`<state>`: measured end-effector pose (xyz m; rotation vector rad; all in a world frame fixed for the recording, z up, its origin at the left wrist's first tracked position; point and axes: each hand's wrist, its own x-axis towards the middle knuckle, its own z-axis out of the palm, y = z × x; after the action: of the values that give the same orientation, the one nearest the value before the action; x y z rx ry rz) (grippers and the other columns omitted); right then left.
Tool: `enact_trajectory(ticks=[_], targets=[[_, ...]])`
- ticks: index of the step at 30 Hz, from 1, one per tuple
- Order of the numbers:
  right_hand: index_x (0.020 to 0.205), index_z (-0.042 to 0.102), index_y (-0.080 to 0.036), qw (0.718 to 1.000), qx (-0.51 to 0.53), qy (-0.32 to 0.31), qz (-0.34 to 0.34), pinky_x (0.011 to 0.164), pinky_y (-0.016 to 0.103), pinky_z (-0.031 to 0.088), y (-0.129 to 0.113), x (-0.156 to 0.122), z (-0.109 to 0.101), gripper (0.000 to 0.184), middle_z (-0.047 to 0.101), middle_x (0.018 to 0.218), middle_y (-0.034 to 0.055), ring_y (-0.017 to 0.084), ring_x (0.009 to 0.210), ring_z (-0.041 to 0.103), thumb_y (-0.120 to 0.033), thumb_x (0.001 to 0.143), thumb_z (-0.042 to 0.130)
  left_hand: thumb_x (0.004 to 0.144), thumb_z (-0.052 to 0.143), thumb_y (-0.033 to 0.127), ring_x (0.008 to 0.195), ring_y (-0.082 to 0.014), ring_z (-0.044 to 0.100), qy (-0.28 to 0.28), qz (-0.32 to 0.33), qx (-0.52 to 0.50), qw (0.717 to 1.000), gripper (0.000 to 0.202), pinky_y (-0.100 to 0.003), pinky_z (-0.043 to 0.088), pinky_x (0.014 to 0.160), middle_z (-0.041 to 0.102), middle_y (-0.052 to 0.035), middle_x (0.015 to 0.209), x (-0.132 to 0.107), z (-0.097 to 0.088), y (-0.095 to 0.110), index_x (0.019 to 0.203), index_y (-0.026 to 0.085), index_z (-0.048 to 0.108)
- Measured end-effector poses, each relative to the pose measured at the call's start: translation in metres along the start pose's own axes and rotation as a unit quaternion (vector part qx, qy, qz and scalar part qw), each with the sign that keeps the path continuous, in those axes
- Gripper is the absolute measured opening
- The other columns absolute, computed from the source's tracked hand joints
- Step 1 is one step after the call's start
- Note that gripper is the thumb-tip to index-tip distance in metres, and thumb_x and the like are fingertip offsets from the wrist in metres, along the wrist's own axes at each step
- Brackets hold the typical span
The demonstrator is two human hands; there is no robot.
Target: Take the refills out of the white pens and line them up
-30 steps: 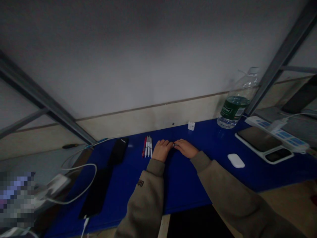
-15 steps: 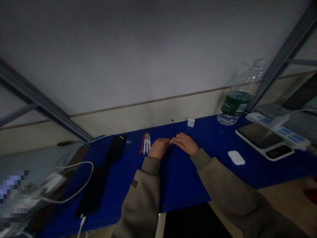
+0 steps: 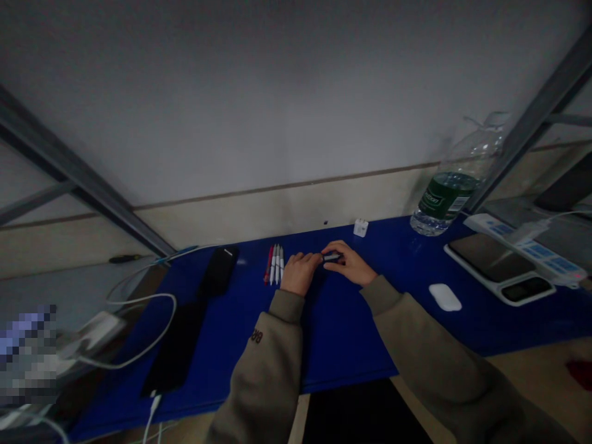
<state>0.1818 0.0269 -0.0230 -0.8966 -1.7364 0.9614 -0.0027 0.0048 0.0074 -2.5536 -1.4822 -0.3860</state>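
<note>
Over the middle of the blue table, my right hand (image 3: 349,264) pinches a slim grey and dark pen (image 3: 332,258) between thumb and fingers. Most of the pen is covered, so its full shape cannot be told. My left hand (image 3: 298,271) is closed at the pen's other end, back of the hand up, fingertips close to those of my right hand. What lies under its palm is hidden. Just left of my left hand, a red pen (image 3: 269,266) and several white-and-grey pens (image 3: 277,265) lie side by side in a row.
A white charger plug (image 3: 361,227) stands near the wall. To the right are a white earbud case (image 3: 444,297), a scale (image 3: 494,265), a power strip (image 3: 531,246) and a large water bottle (image 3: 446,194). A black phone (image 3: 219,270) and a cabled dark tablet (image 3: 173,351) lie left.
My right hand's fingers have spread wider around the pen, so more of it shows between them. My left hand stays nearly in place. The whole view has shifted slightly.
</note>
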Motion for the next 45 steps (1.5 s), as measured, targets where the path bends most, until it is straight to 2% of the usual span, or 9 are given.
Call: enact_trajectory(ticks=[5,12,16,18,24,30,36,41,45], targets=[[0.099,0.063,-0.015,0.995,0.047,0.006,0.092,0.051,0.025,0.039,0.004,0.0,0.007,0.04,0.054,0.061,-0.0005,0.011,0.05,0.047,-0.045,0.091,0.039,0.096,0.032,0.031,0.092,-0.0202,0.051,-0.007,0.0,0.005,1.0,0.028,-0.034,0.035,0.079,0.061,-0.0065,0.095,0.0,-0.005,0.011,0.104,0.022,0.057],[0.113,0.058,-0.02,0.998,0.053,0.012,0.033,0.069,0.027,0.045,-0.001,0.0,0.002,0.036,0.061,0.09,0.0042,0.015,0.079,0.057,-0.036,0.081,0.06,0.096,0.024,0.044,0.082,-0.0174,0.058,-0.052,-0.066,-0.006,0.996,0.037,-0.027,0.04,0.067,0.061,-0.0051,0.092,-0.002,-0.002,0.013,0.109,0.023,0.052],[0.113,0.058,-0.017,0.99,0.091,-0.013,0.104,0.049,0.024,0.038,0.002,0.0,0.006,0.039,0.053,0.059,-0.002,0.011,0.05,0.048,-0.044,0.089,0.043,0.096,0.025,0.046,0.08,-0.0166,0.059,-0.061,-0.058,-0.014,0.996,0.037,-0.026,0.041,0.067,0.061,-0.0036,0.093,-0.004,0.002,0.012,0.112,0.027,0.051],[0.11,0.059,-0.016,0.991,0.081,-0.002,0.104,0.047,0.024,0.035,0.003,0.0,0.007,0.037,0.046,0.051,-0.0049,0.01,0.046,0.043,-0.042,0.089,0.044,0.096,0.028,0.043,0.087,-0.0183,0.057,-0.048,-0.032,-0.007,0.998,0.034,-0.029,0.041,0.073,0.061,-0.0044,0.095,-0.003,0.005,0.012,0.108,0.024,0.054],[0.111,0.06,-0.019,0.999,0.029,-0.006,0.038,0.067,0.027,0.043,0.0,0.001,0.005,0.034,0.059,0.079,0.0015,0.014,0.072,0.054,-0.033,0.08,0.06,0.097,0.031,0.032,0.094,-0.0204,0.052,-0.028,-0.004,-0.004,1.0,0.029,-0.033,0.04,0.081,0.06,-0.0073,0.098,0.001,0.009,0.009,0.103,0.018,0.055],[0.105,0.061,-0.016,0.995,0.057,-0.001,0.086,0.049,0.024,0.032,0.002,0.001,0.008,0.033,0.042,0.053,-0.005,0.011,0.049,0.041,-0.037,0.089,0.042,0.097,0.028,0.028,0.096,-0.0191,0.055,-0.056,-0.017,-0.043,0.997,0.027,-0.031,0.043,0.081,0.061,-0.0078,0.101,-0.002,0.003,0.017,0.111,0.019,0.05],[0.105,0.061,-0.019,0.994,0.055,0.047,0.085,0.054,0.024,0.035,-0.001,0.003,0.002,0.029,0.051,0.065,-0.0025,0.011,0.058,0.046,-0.021,0.079,0.05,0.094,0.032,0.027,0.082,-0.0177,0.062,-0.076,-0.067,-0.073,0.992,0.027,-0.027,0.044,0.068,0.064,-0.0039,0.099,-0.005,-0.005,0.021,0.116,0.023,0.047],[0.092,0.067,-0.018,0.996,0.046,0.001,0.079,0.058,0.025,0.038,-0.004,0.002,0.001,0.025,0.057,0.072,0.001,0.012,0.064,0.05,-0.02,0.078,0.047,0.092,0.025,0.056,0.075,-0.0216,0.063,-0.076,-0.113,-0.048,0.99,0.051,-0.029,0.043,0.063,0.066,-0.0073,0.08,-0.005,-0.005,0.02,0.091,0.02,0.061],[0.092,0.066,-0.017,0.989,0.101,0.016,0.105,0.049,0.023,0.032,-0.005,0.001,0.004,0.025,0.047,0.056,-0.0031,0.01,0.05,0.04,-0.022,0.077,0.046,0.085,0.021,0.07,0.074,-0.022,0.064,-0.082,-0.15,-0.036,0.985,0.069,-0.029,0.042,0.063,0.066,-0.0098,0.072,-0.005,-0.006,0.019,0.075,0.018,0.066]])
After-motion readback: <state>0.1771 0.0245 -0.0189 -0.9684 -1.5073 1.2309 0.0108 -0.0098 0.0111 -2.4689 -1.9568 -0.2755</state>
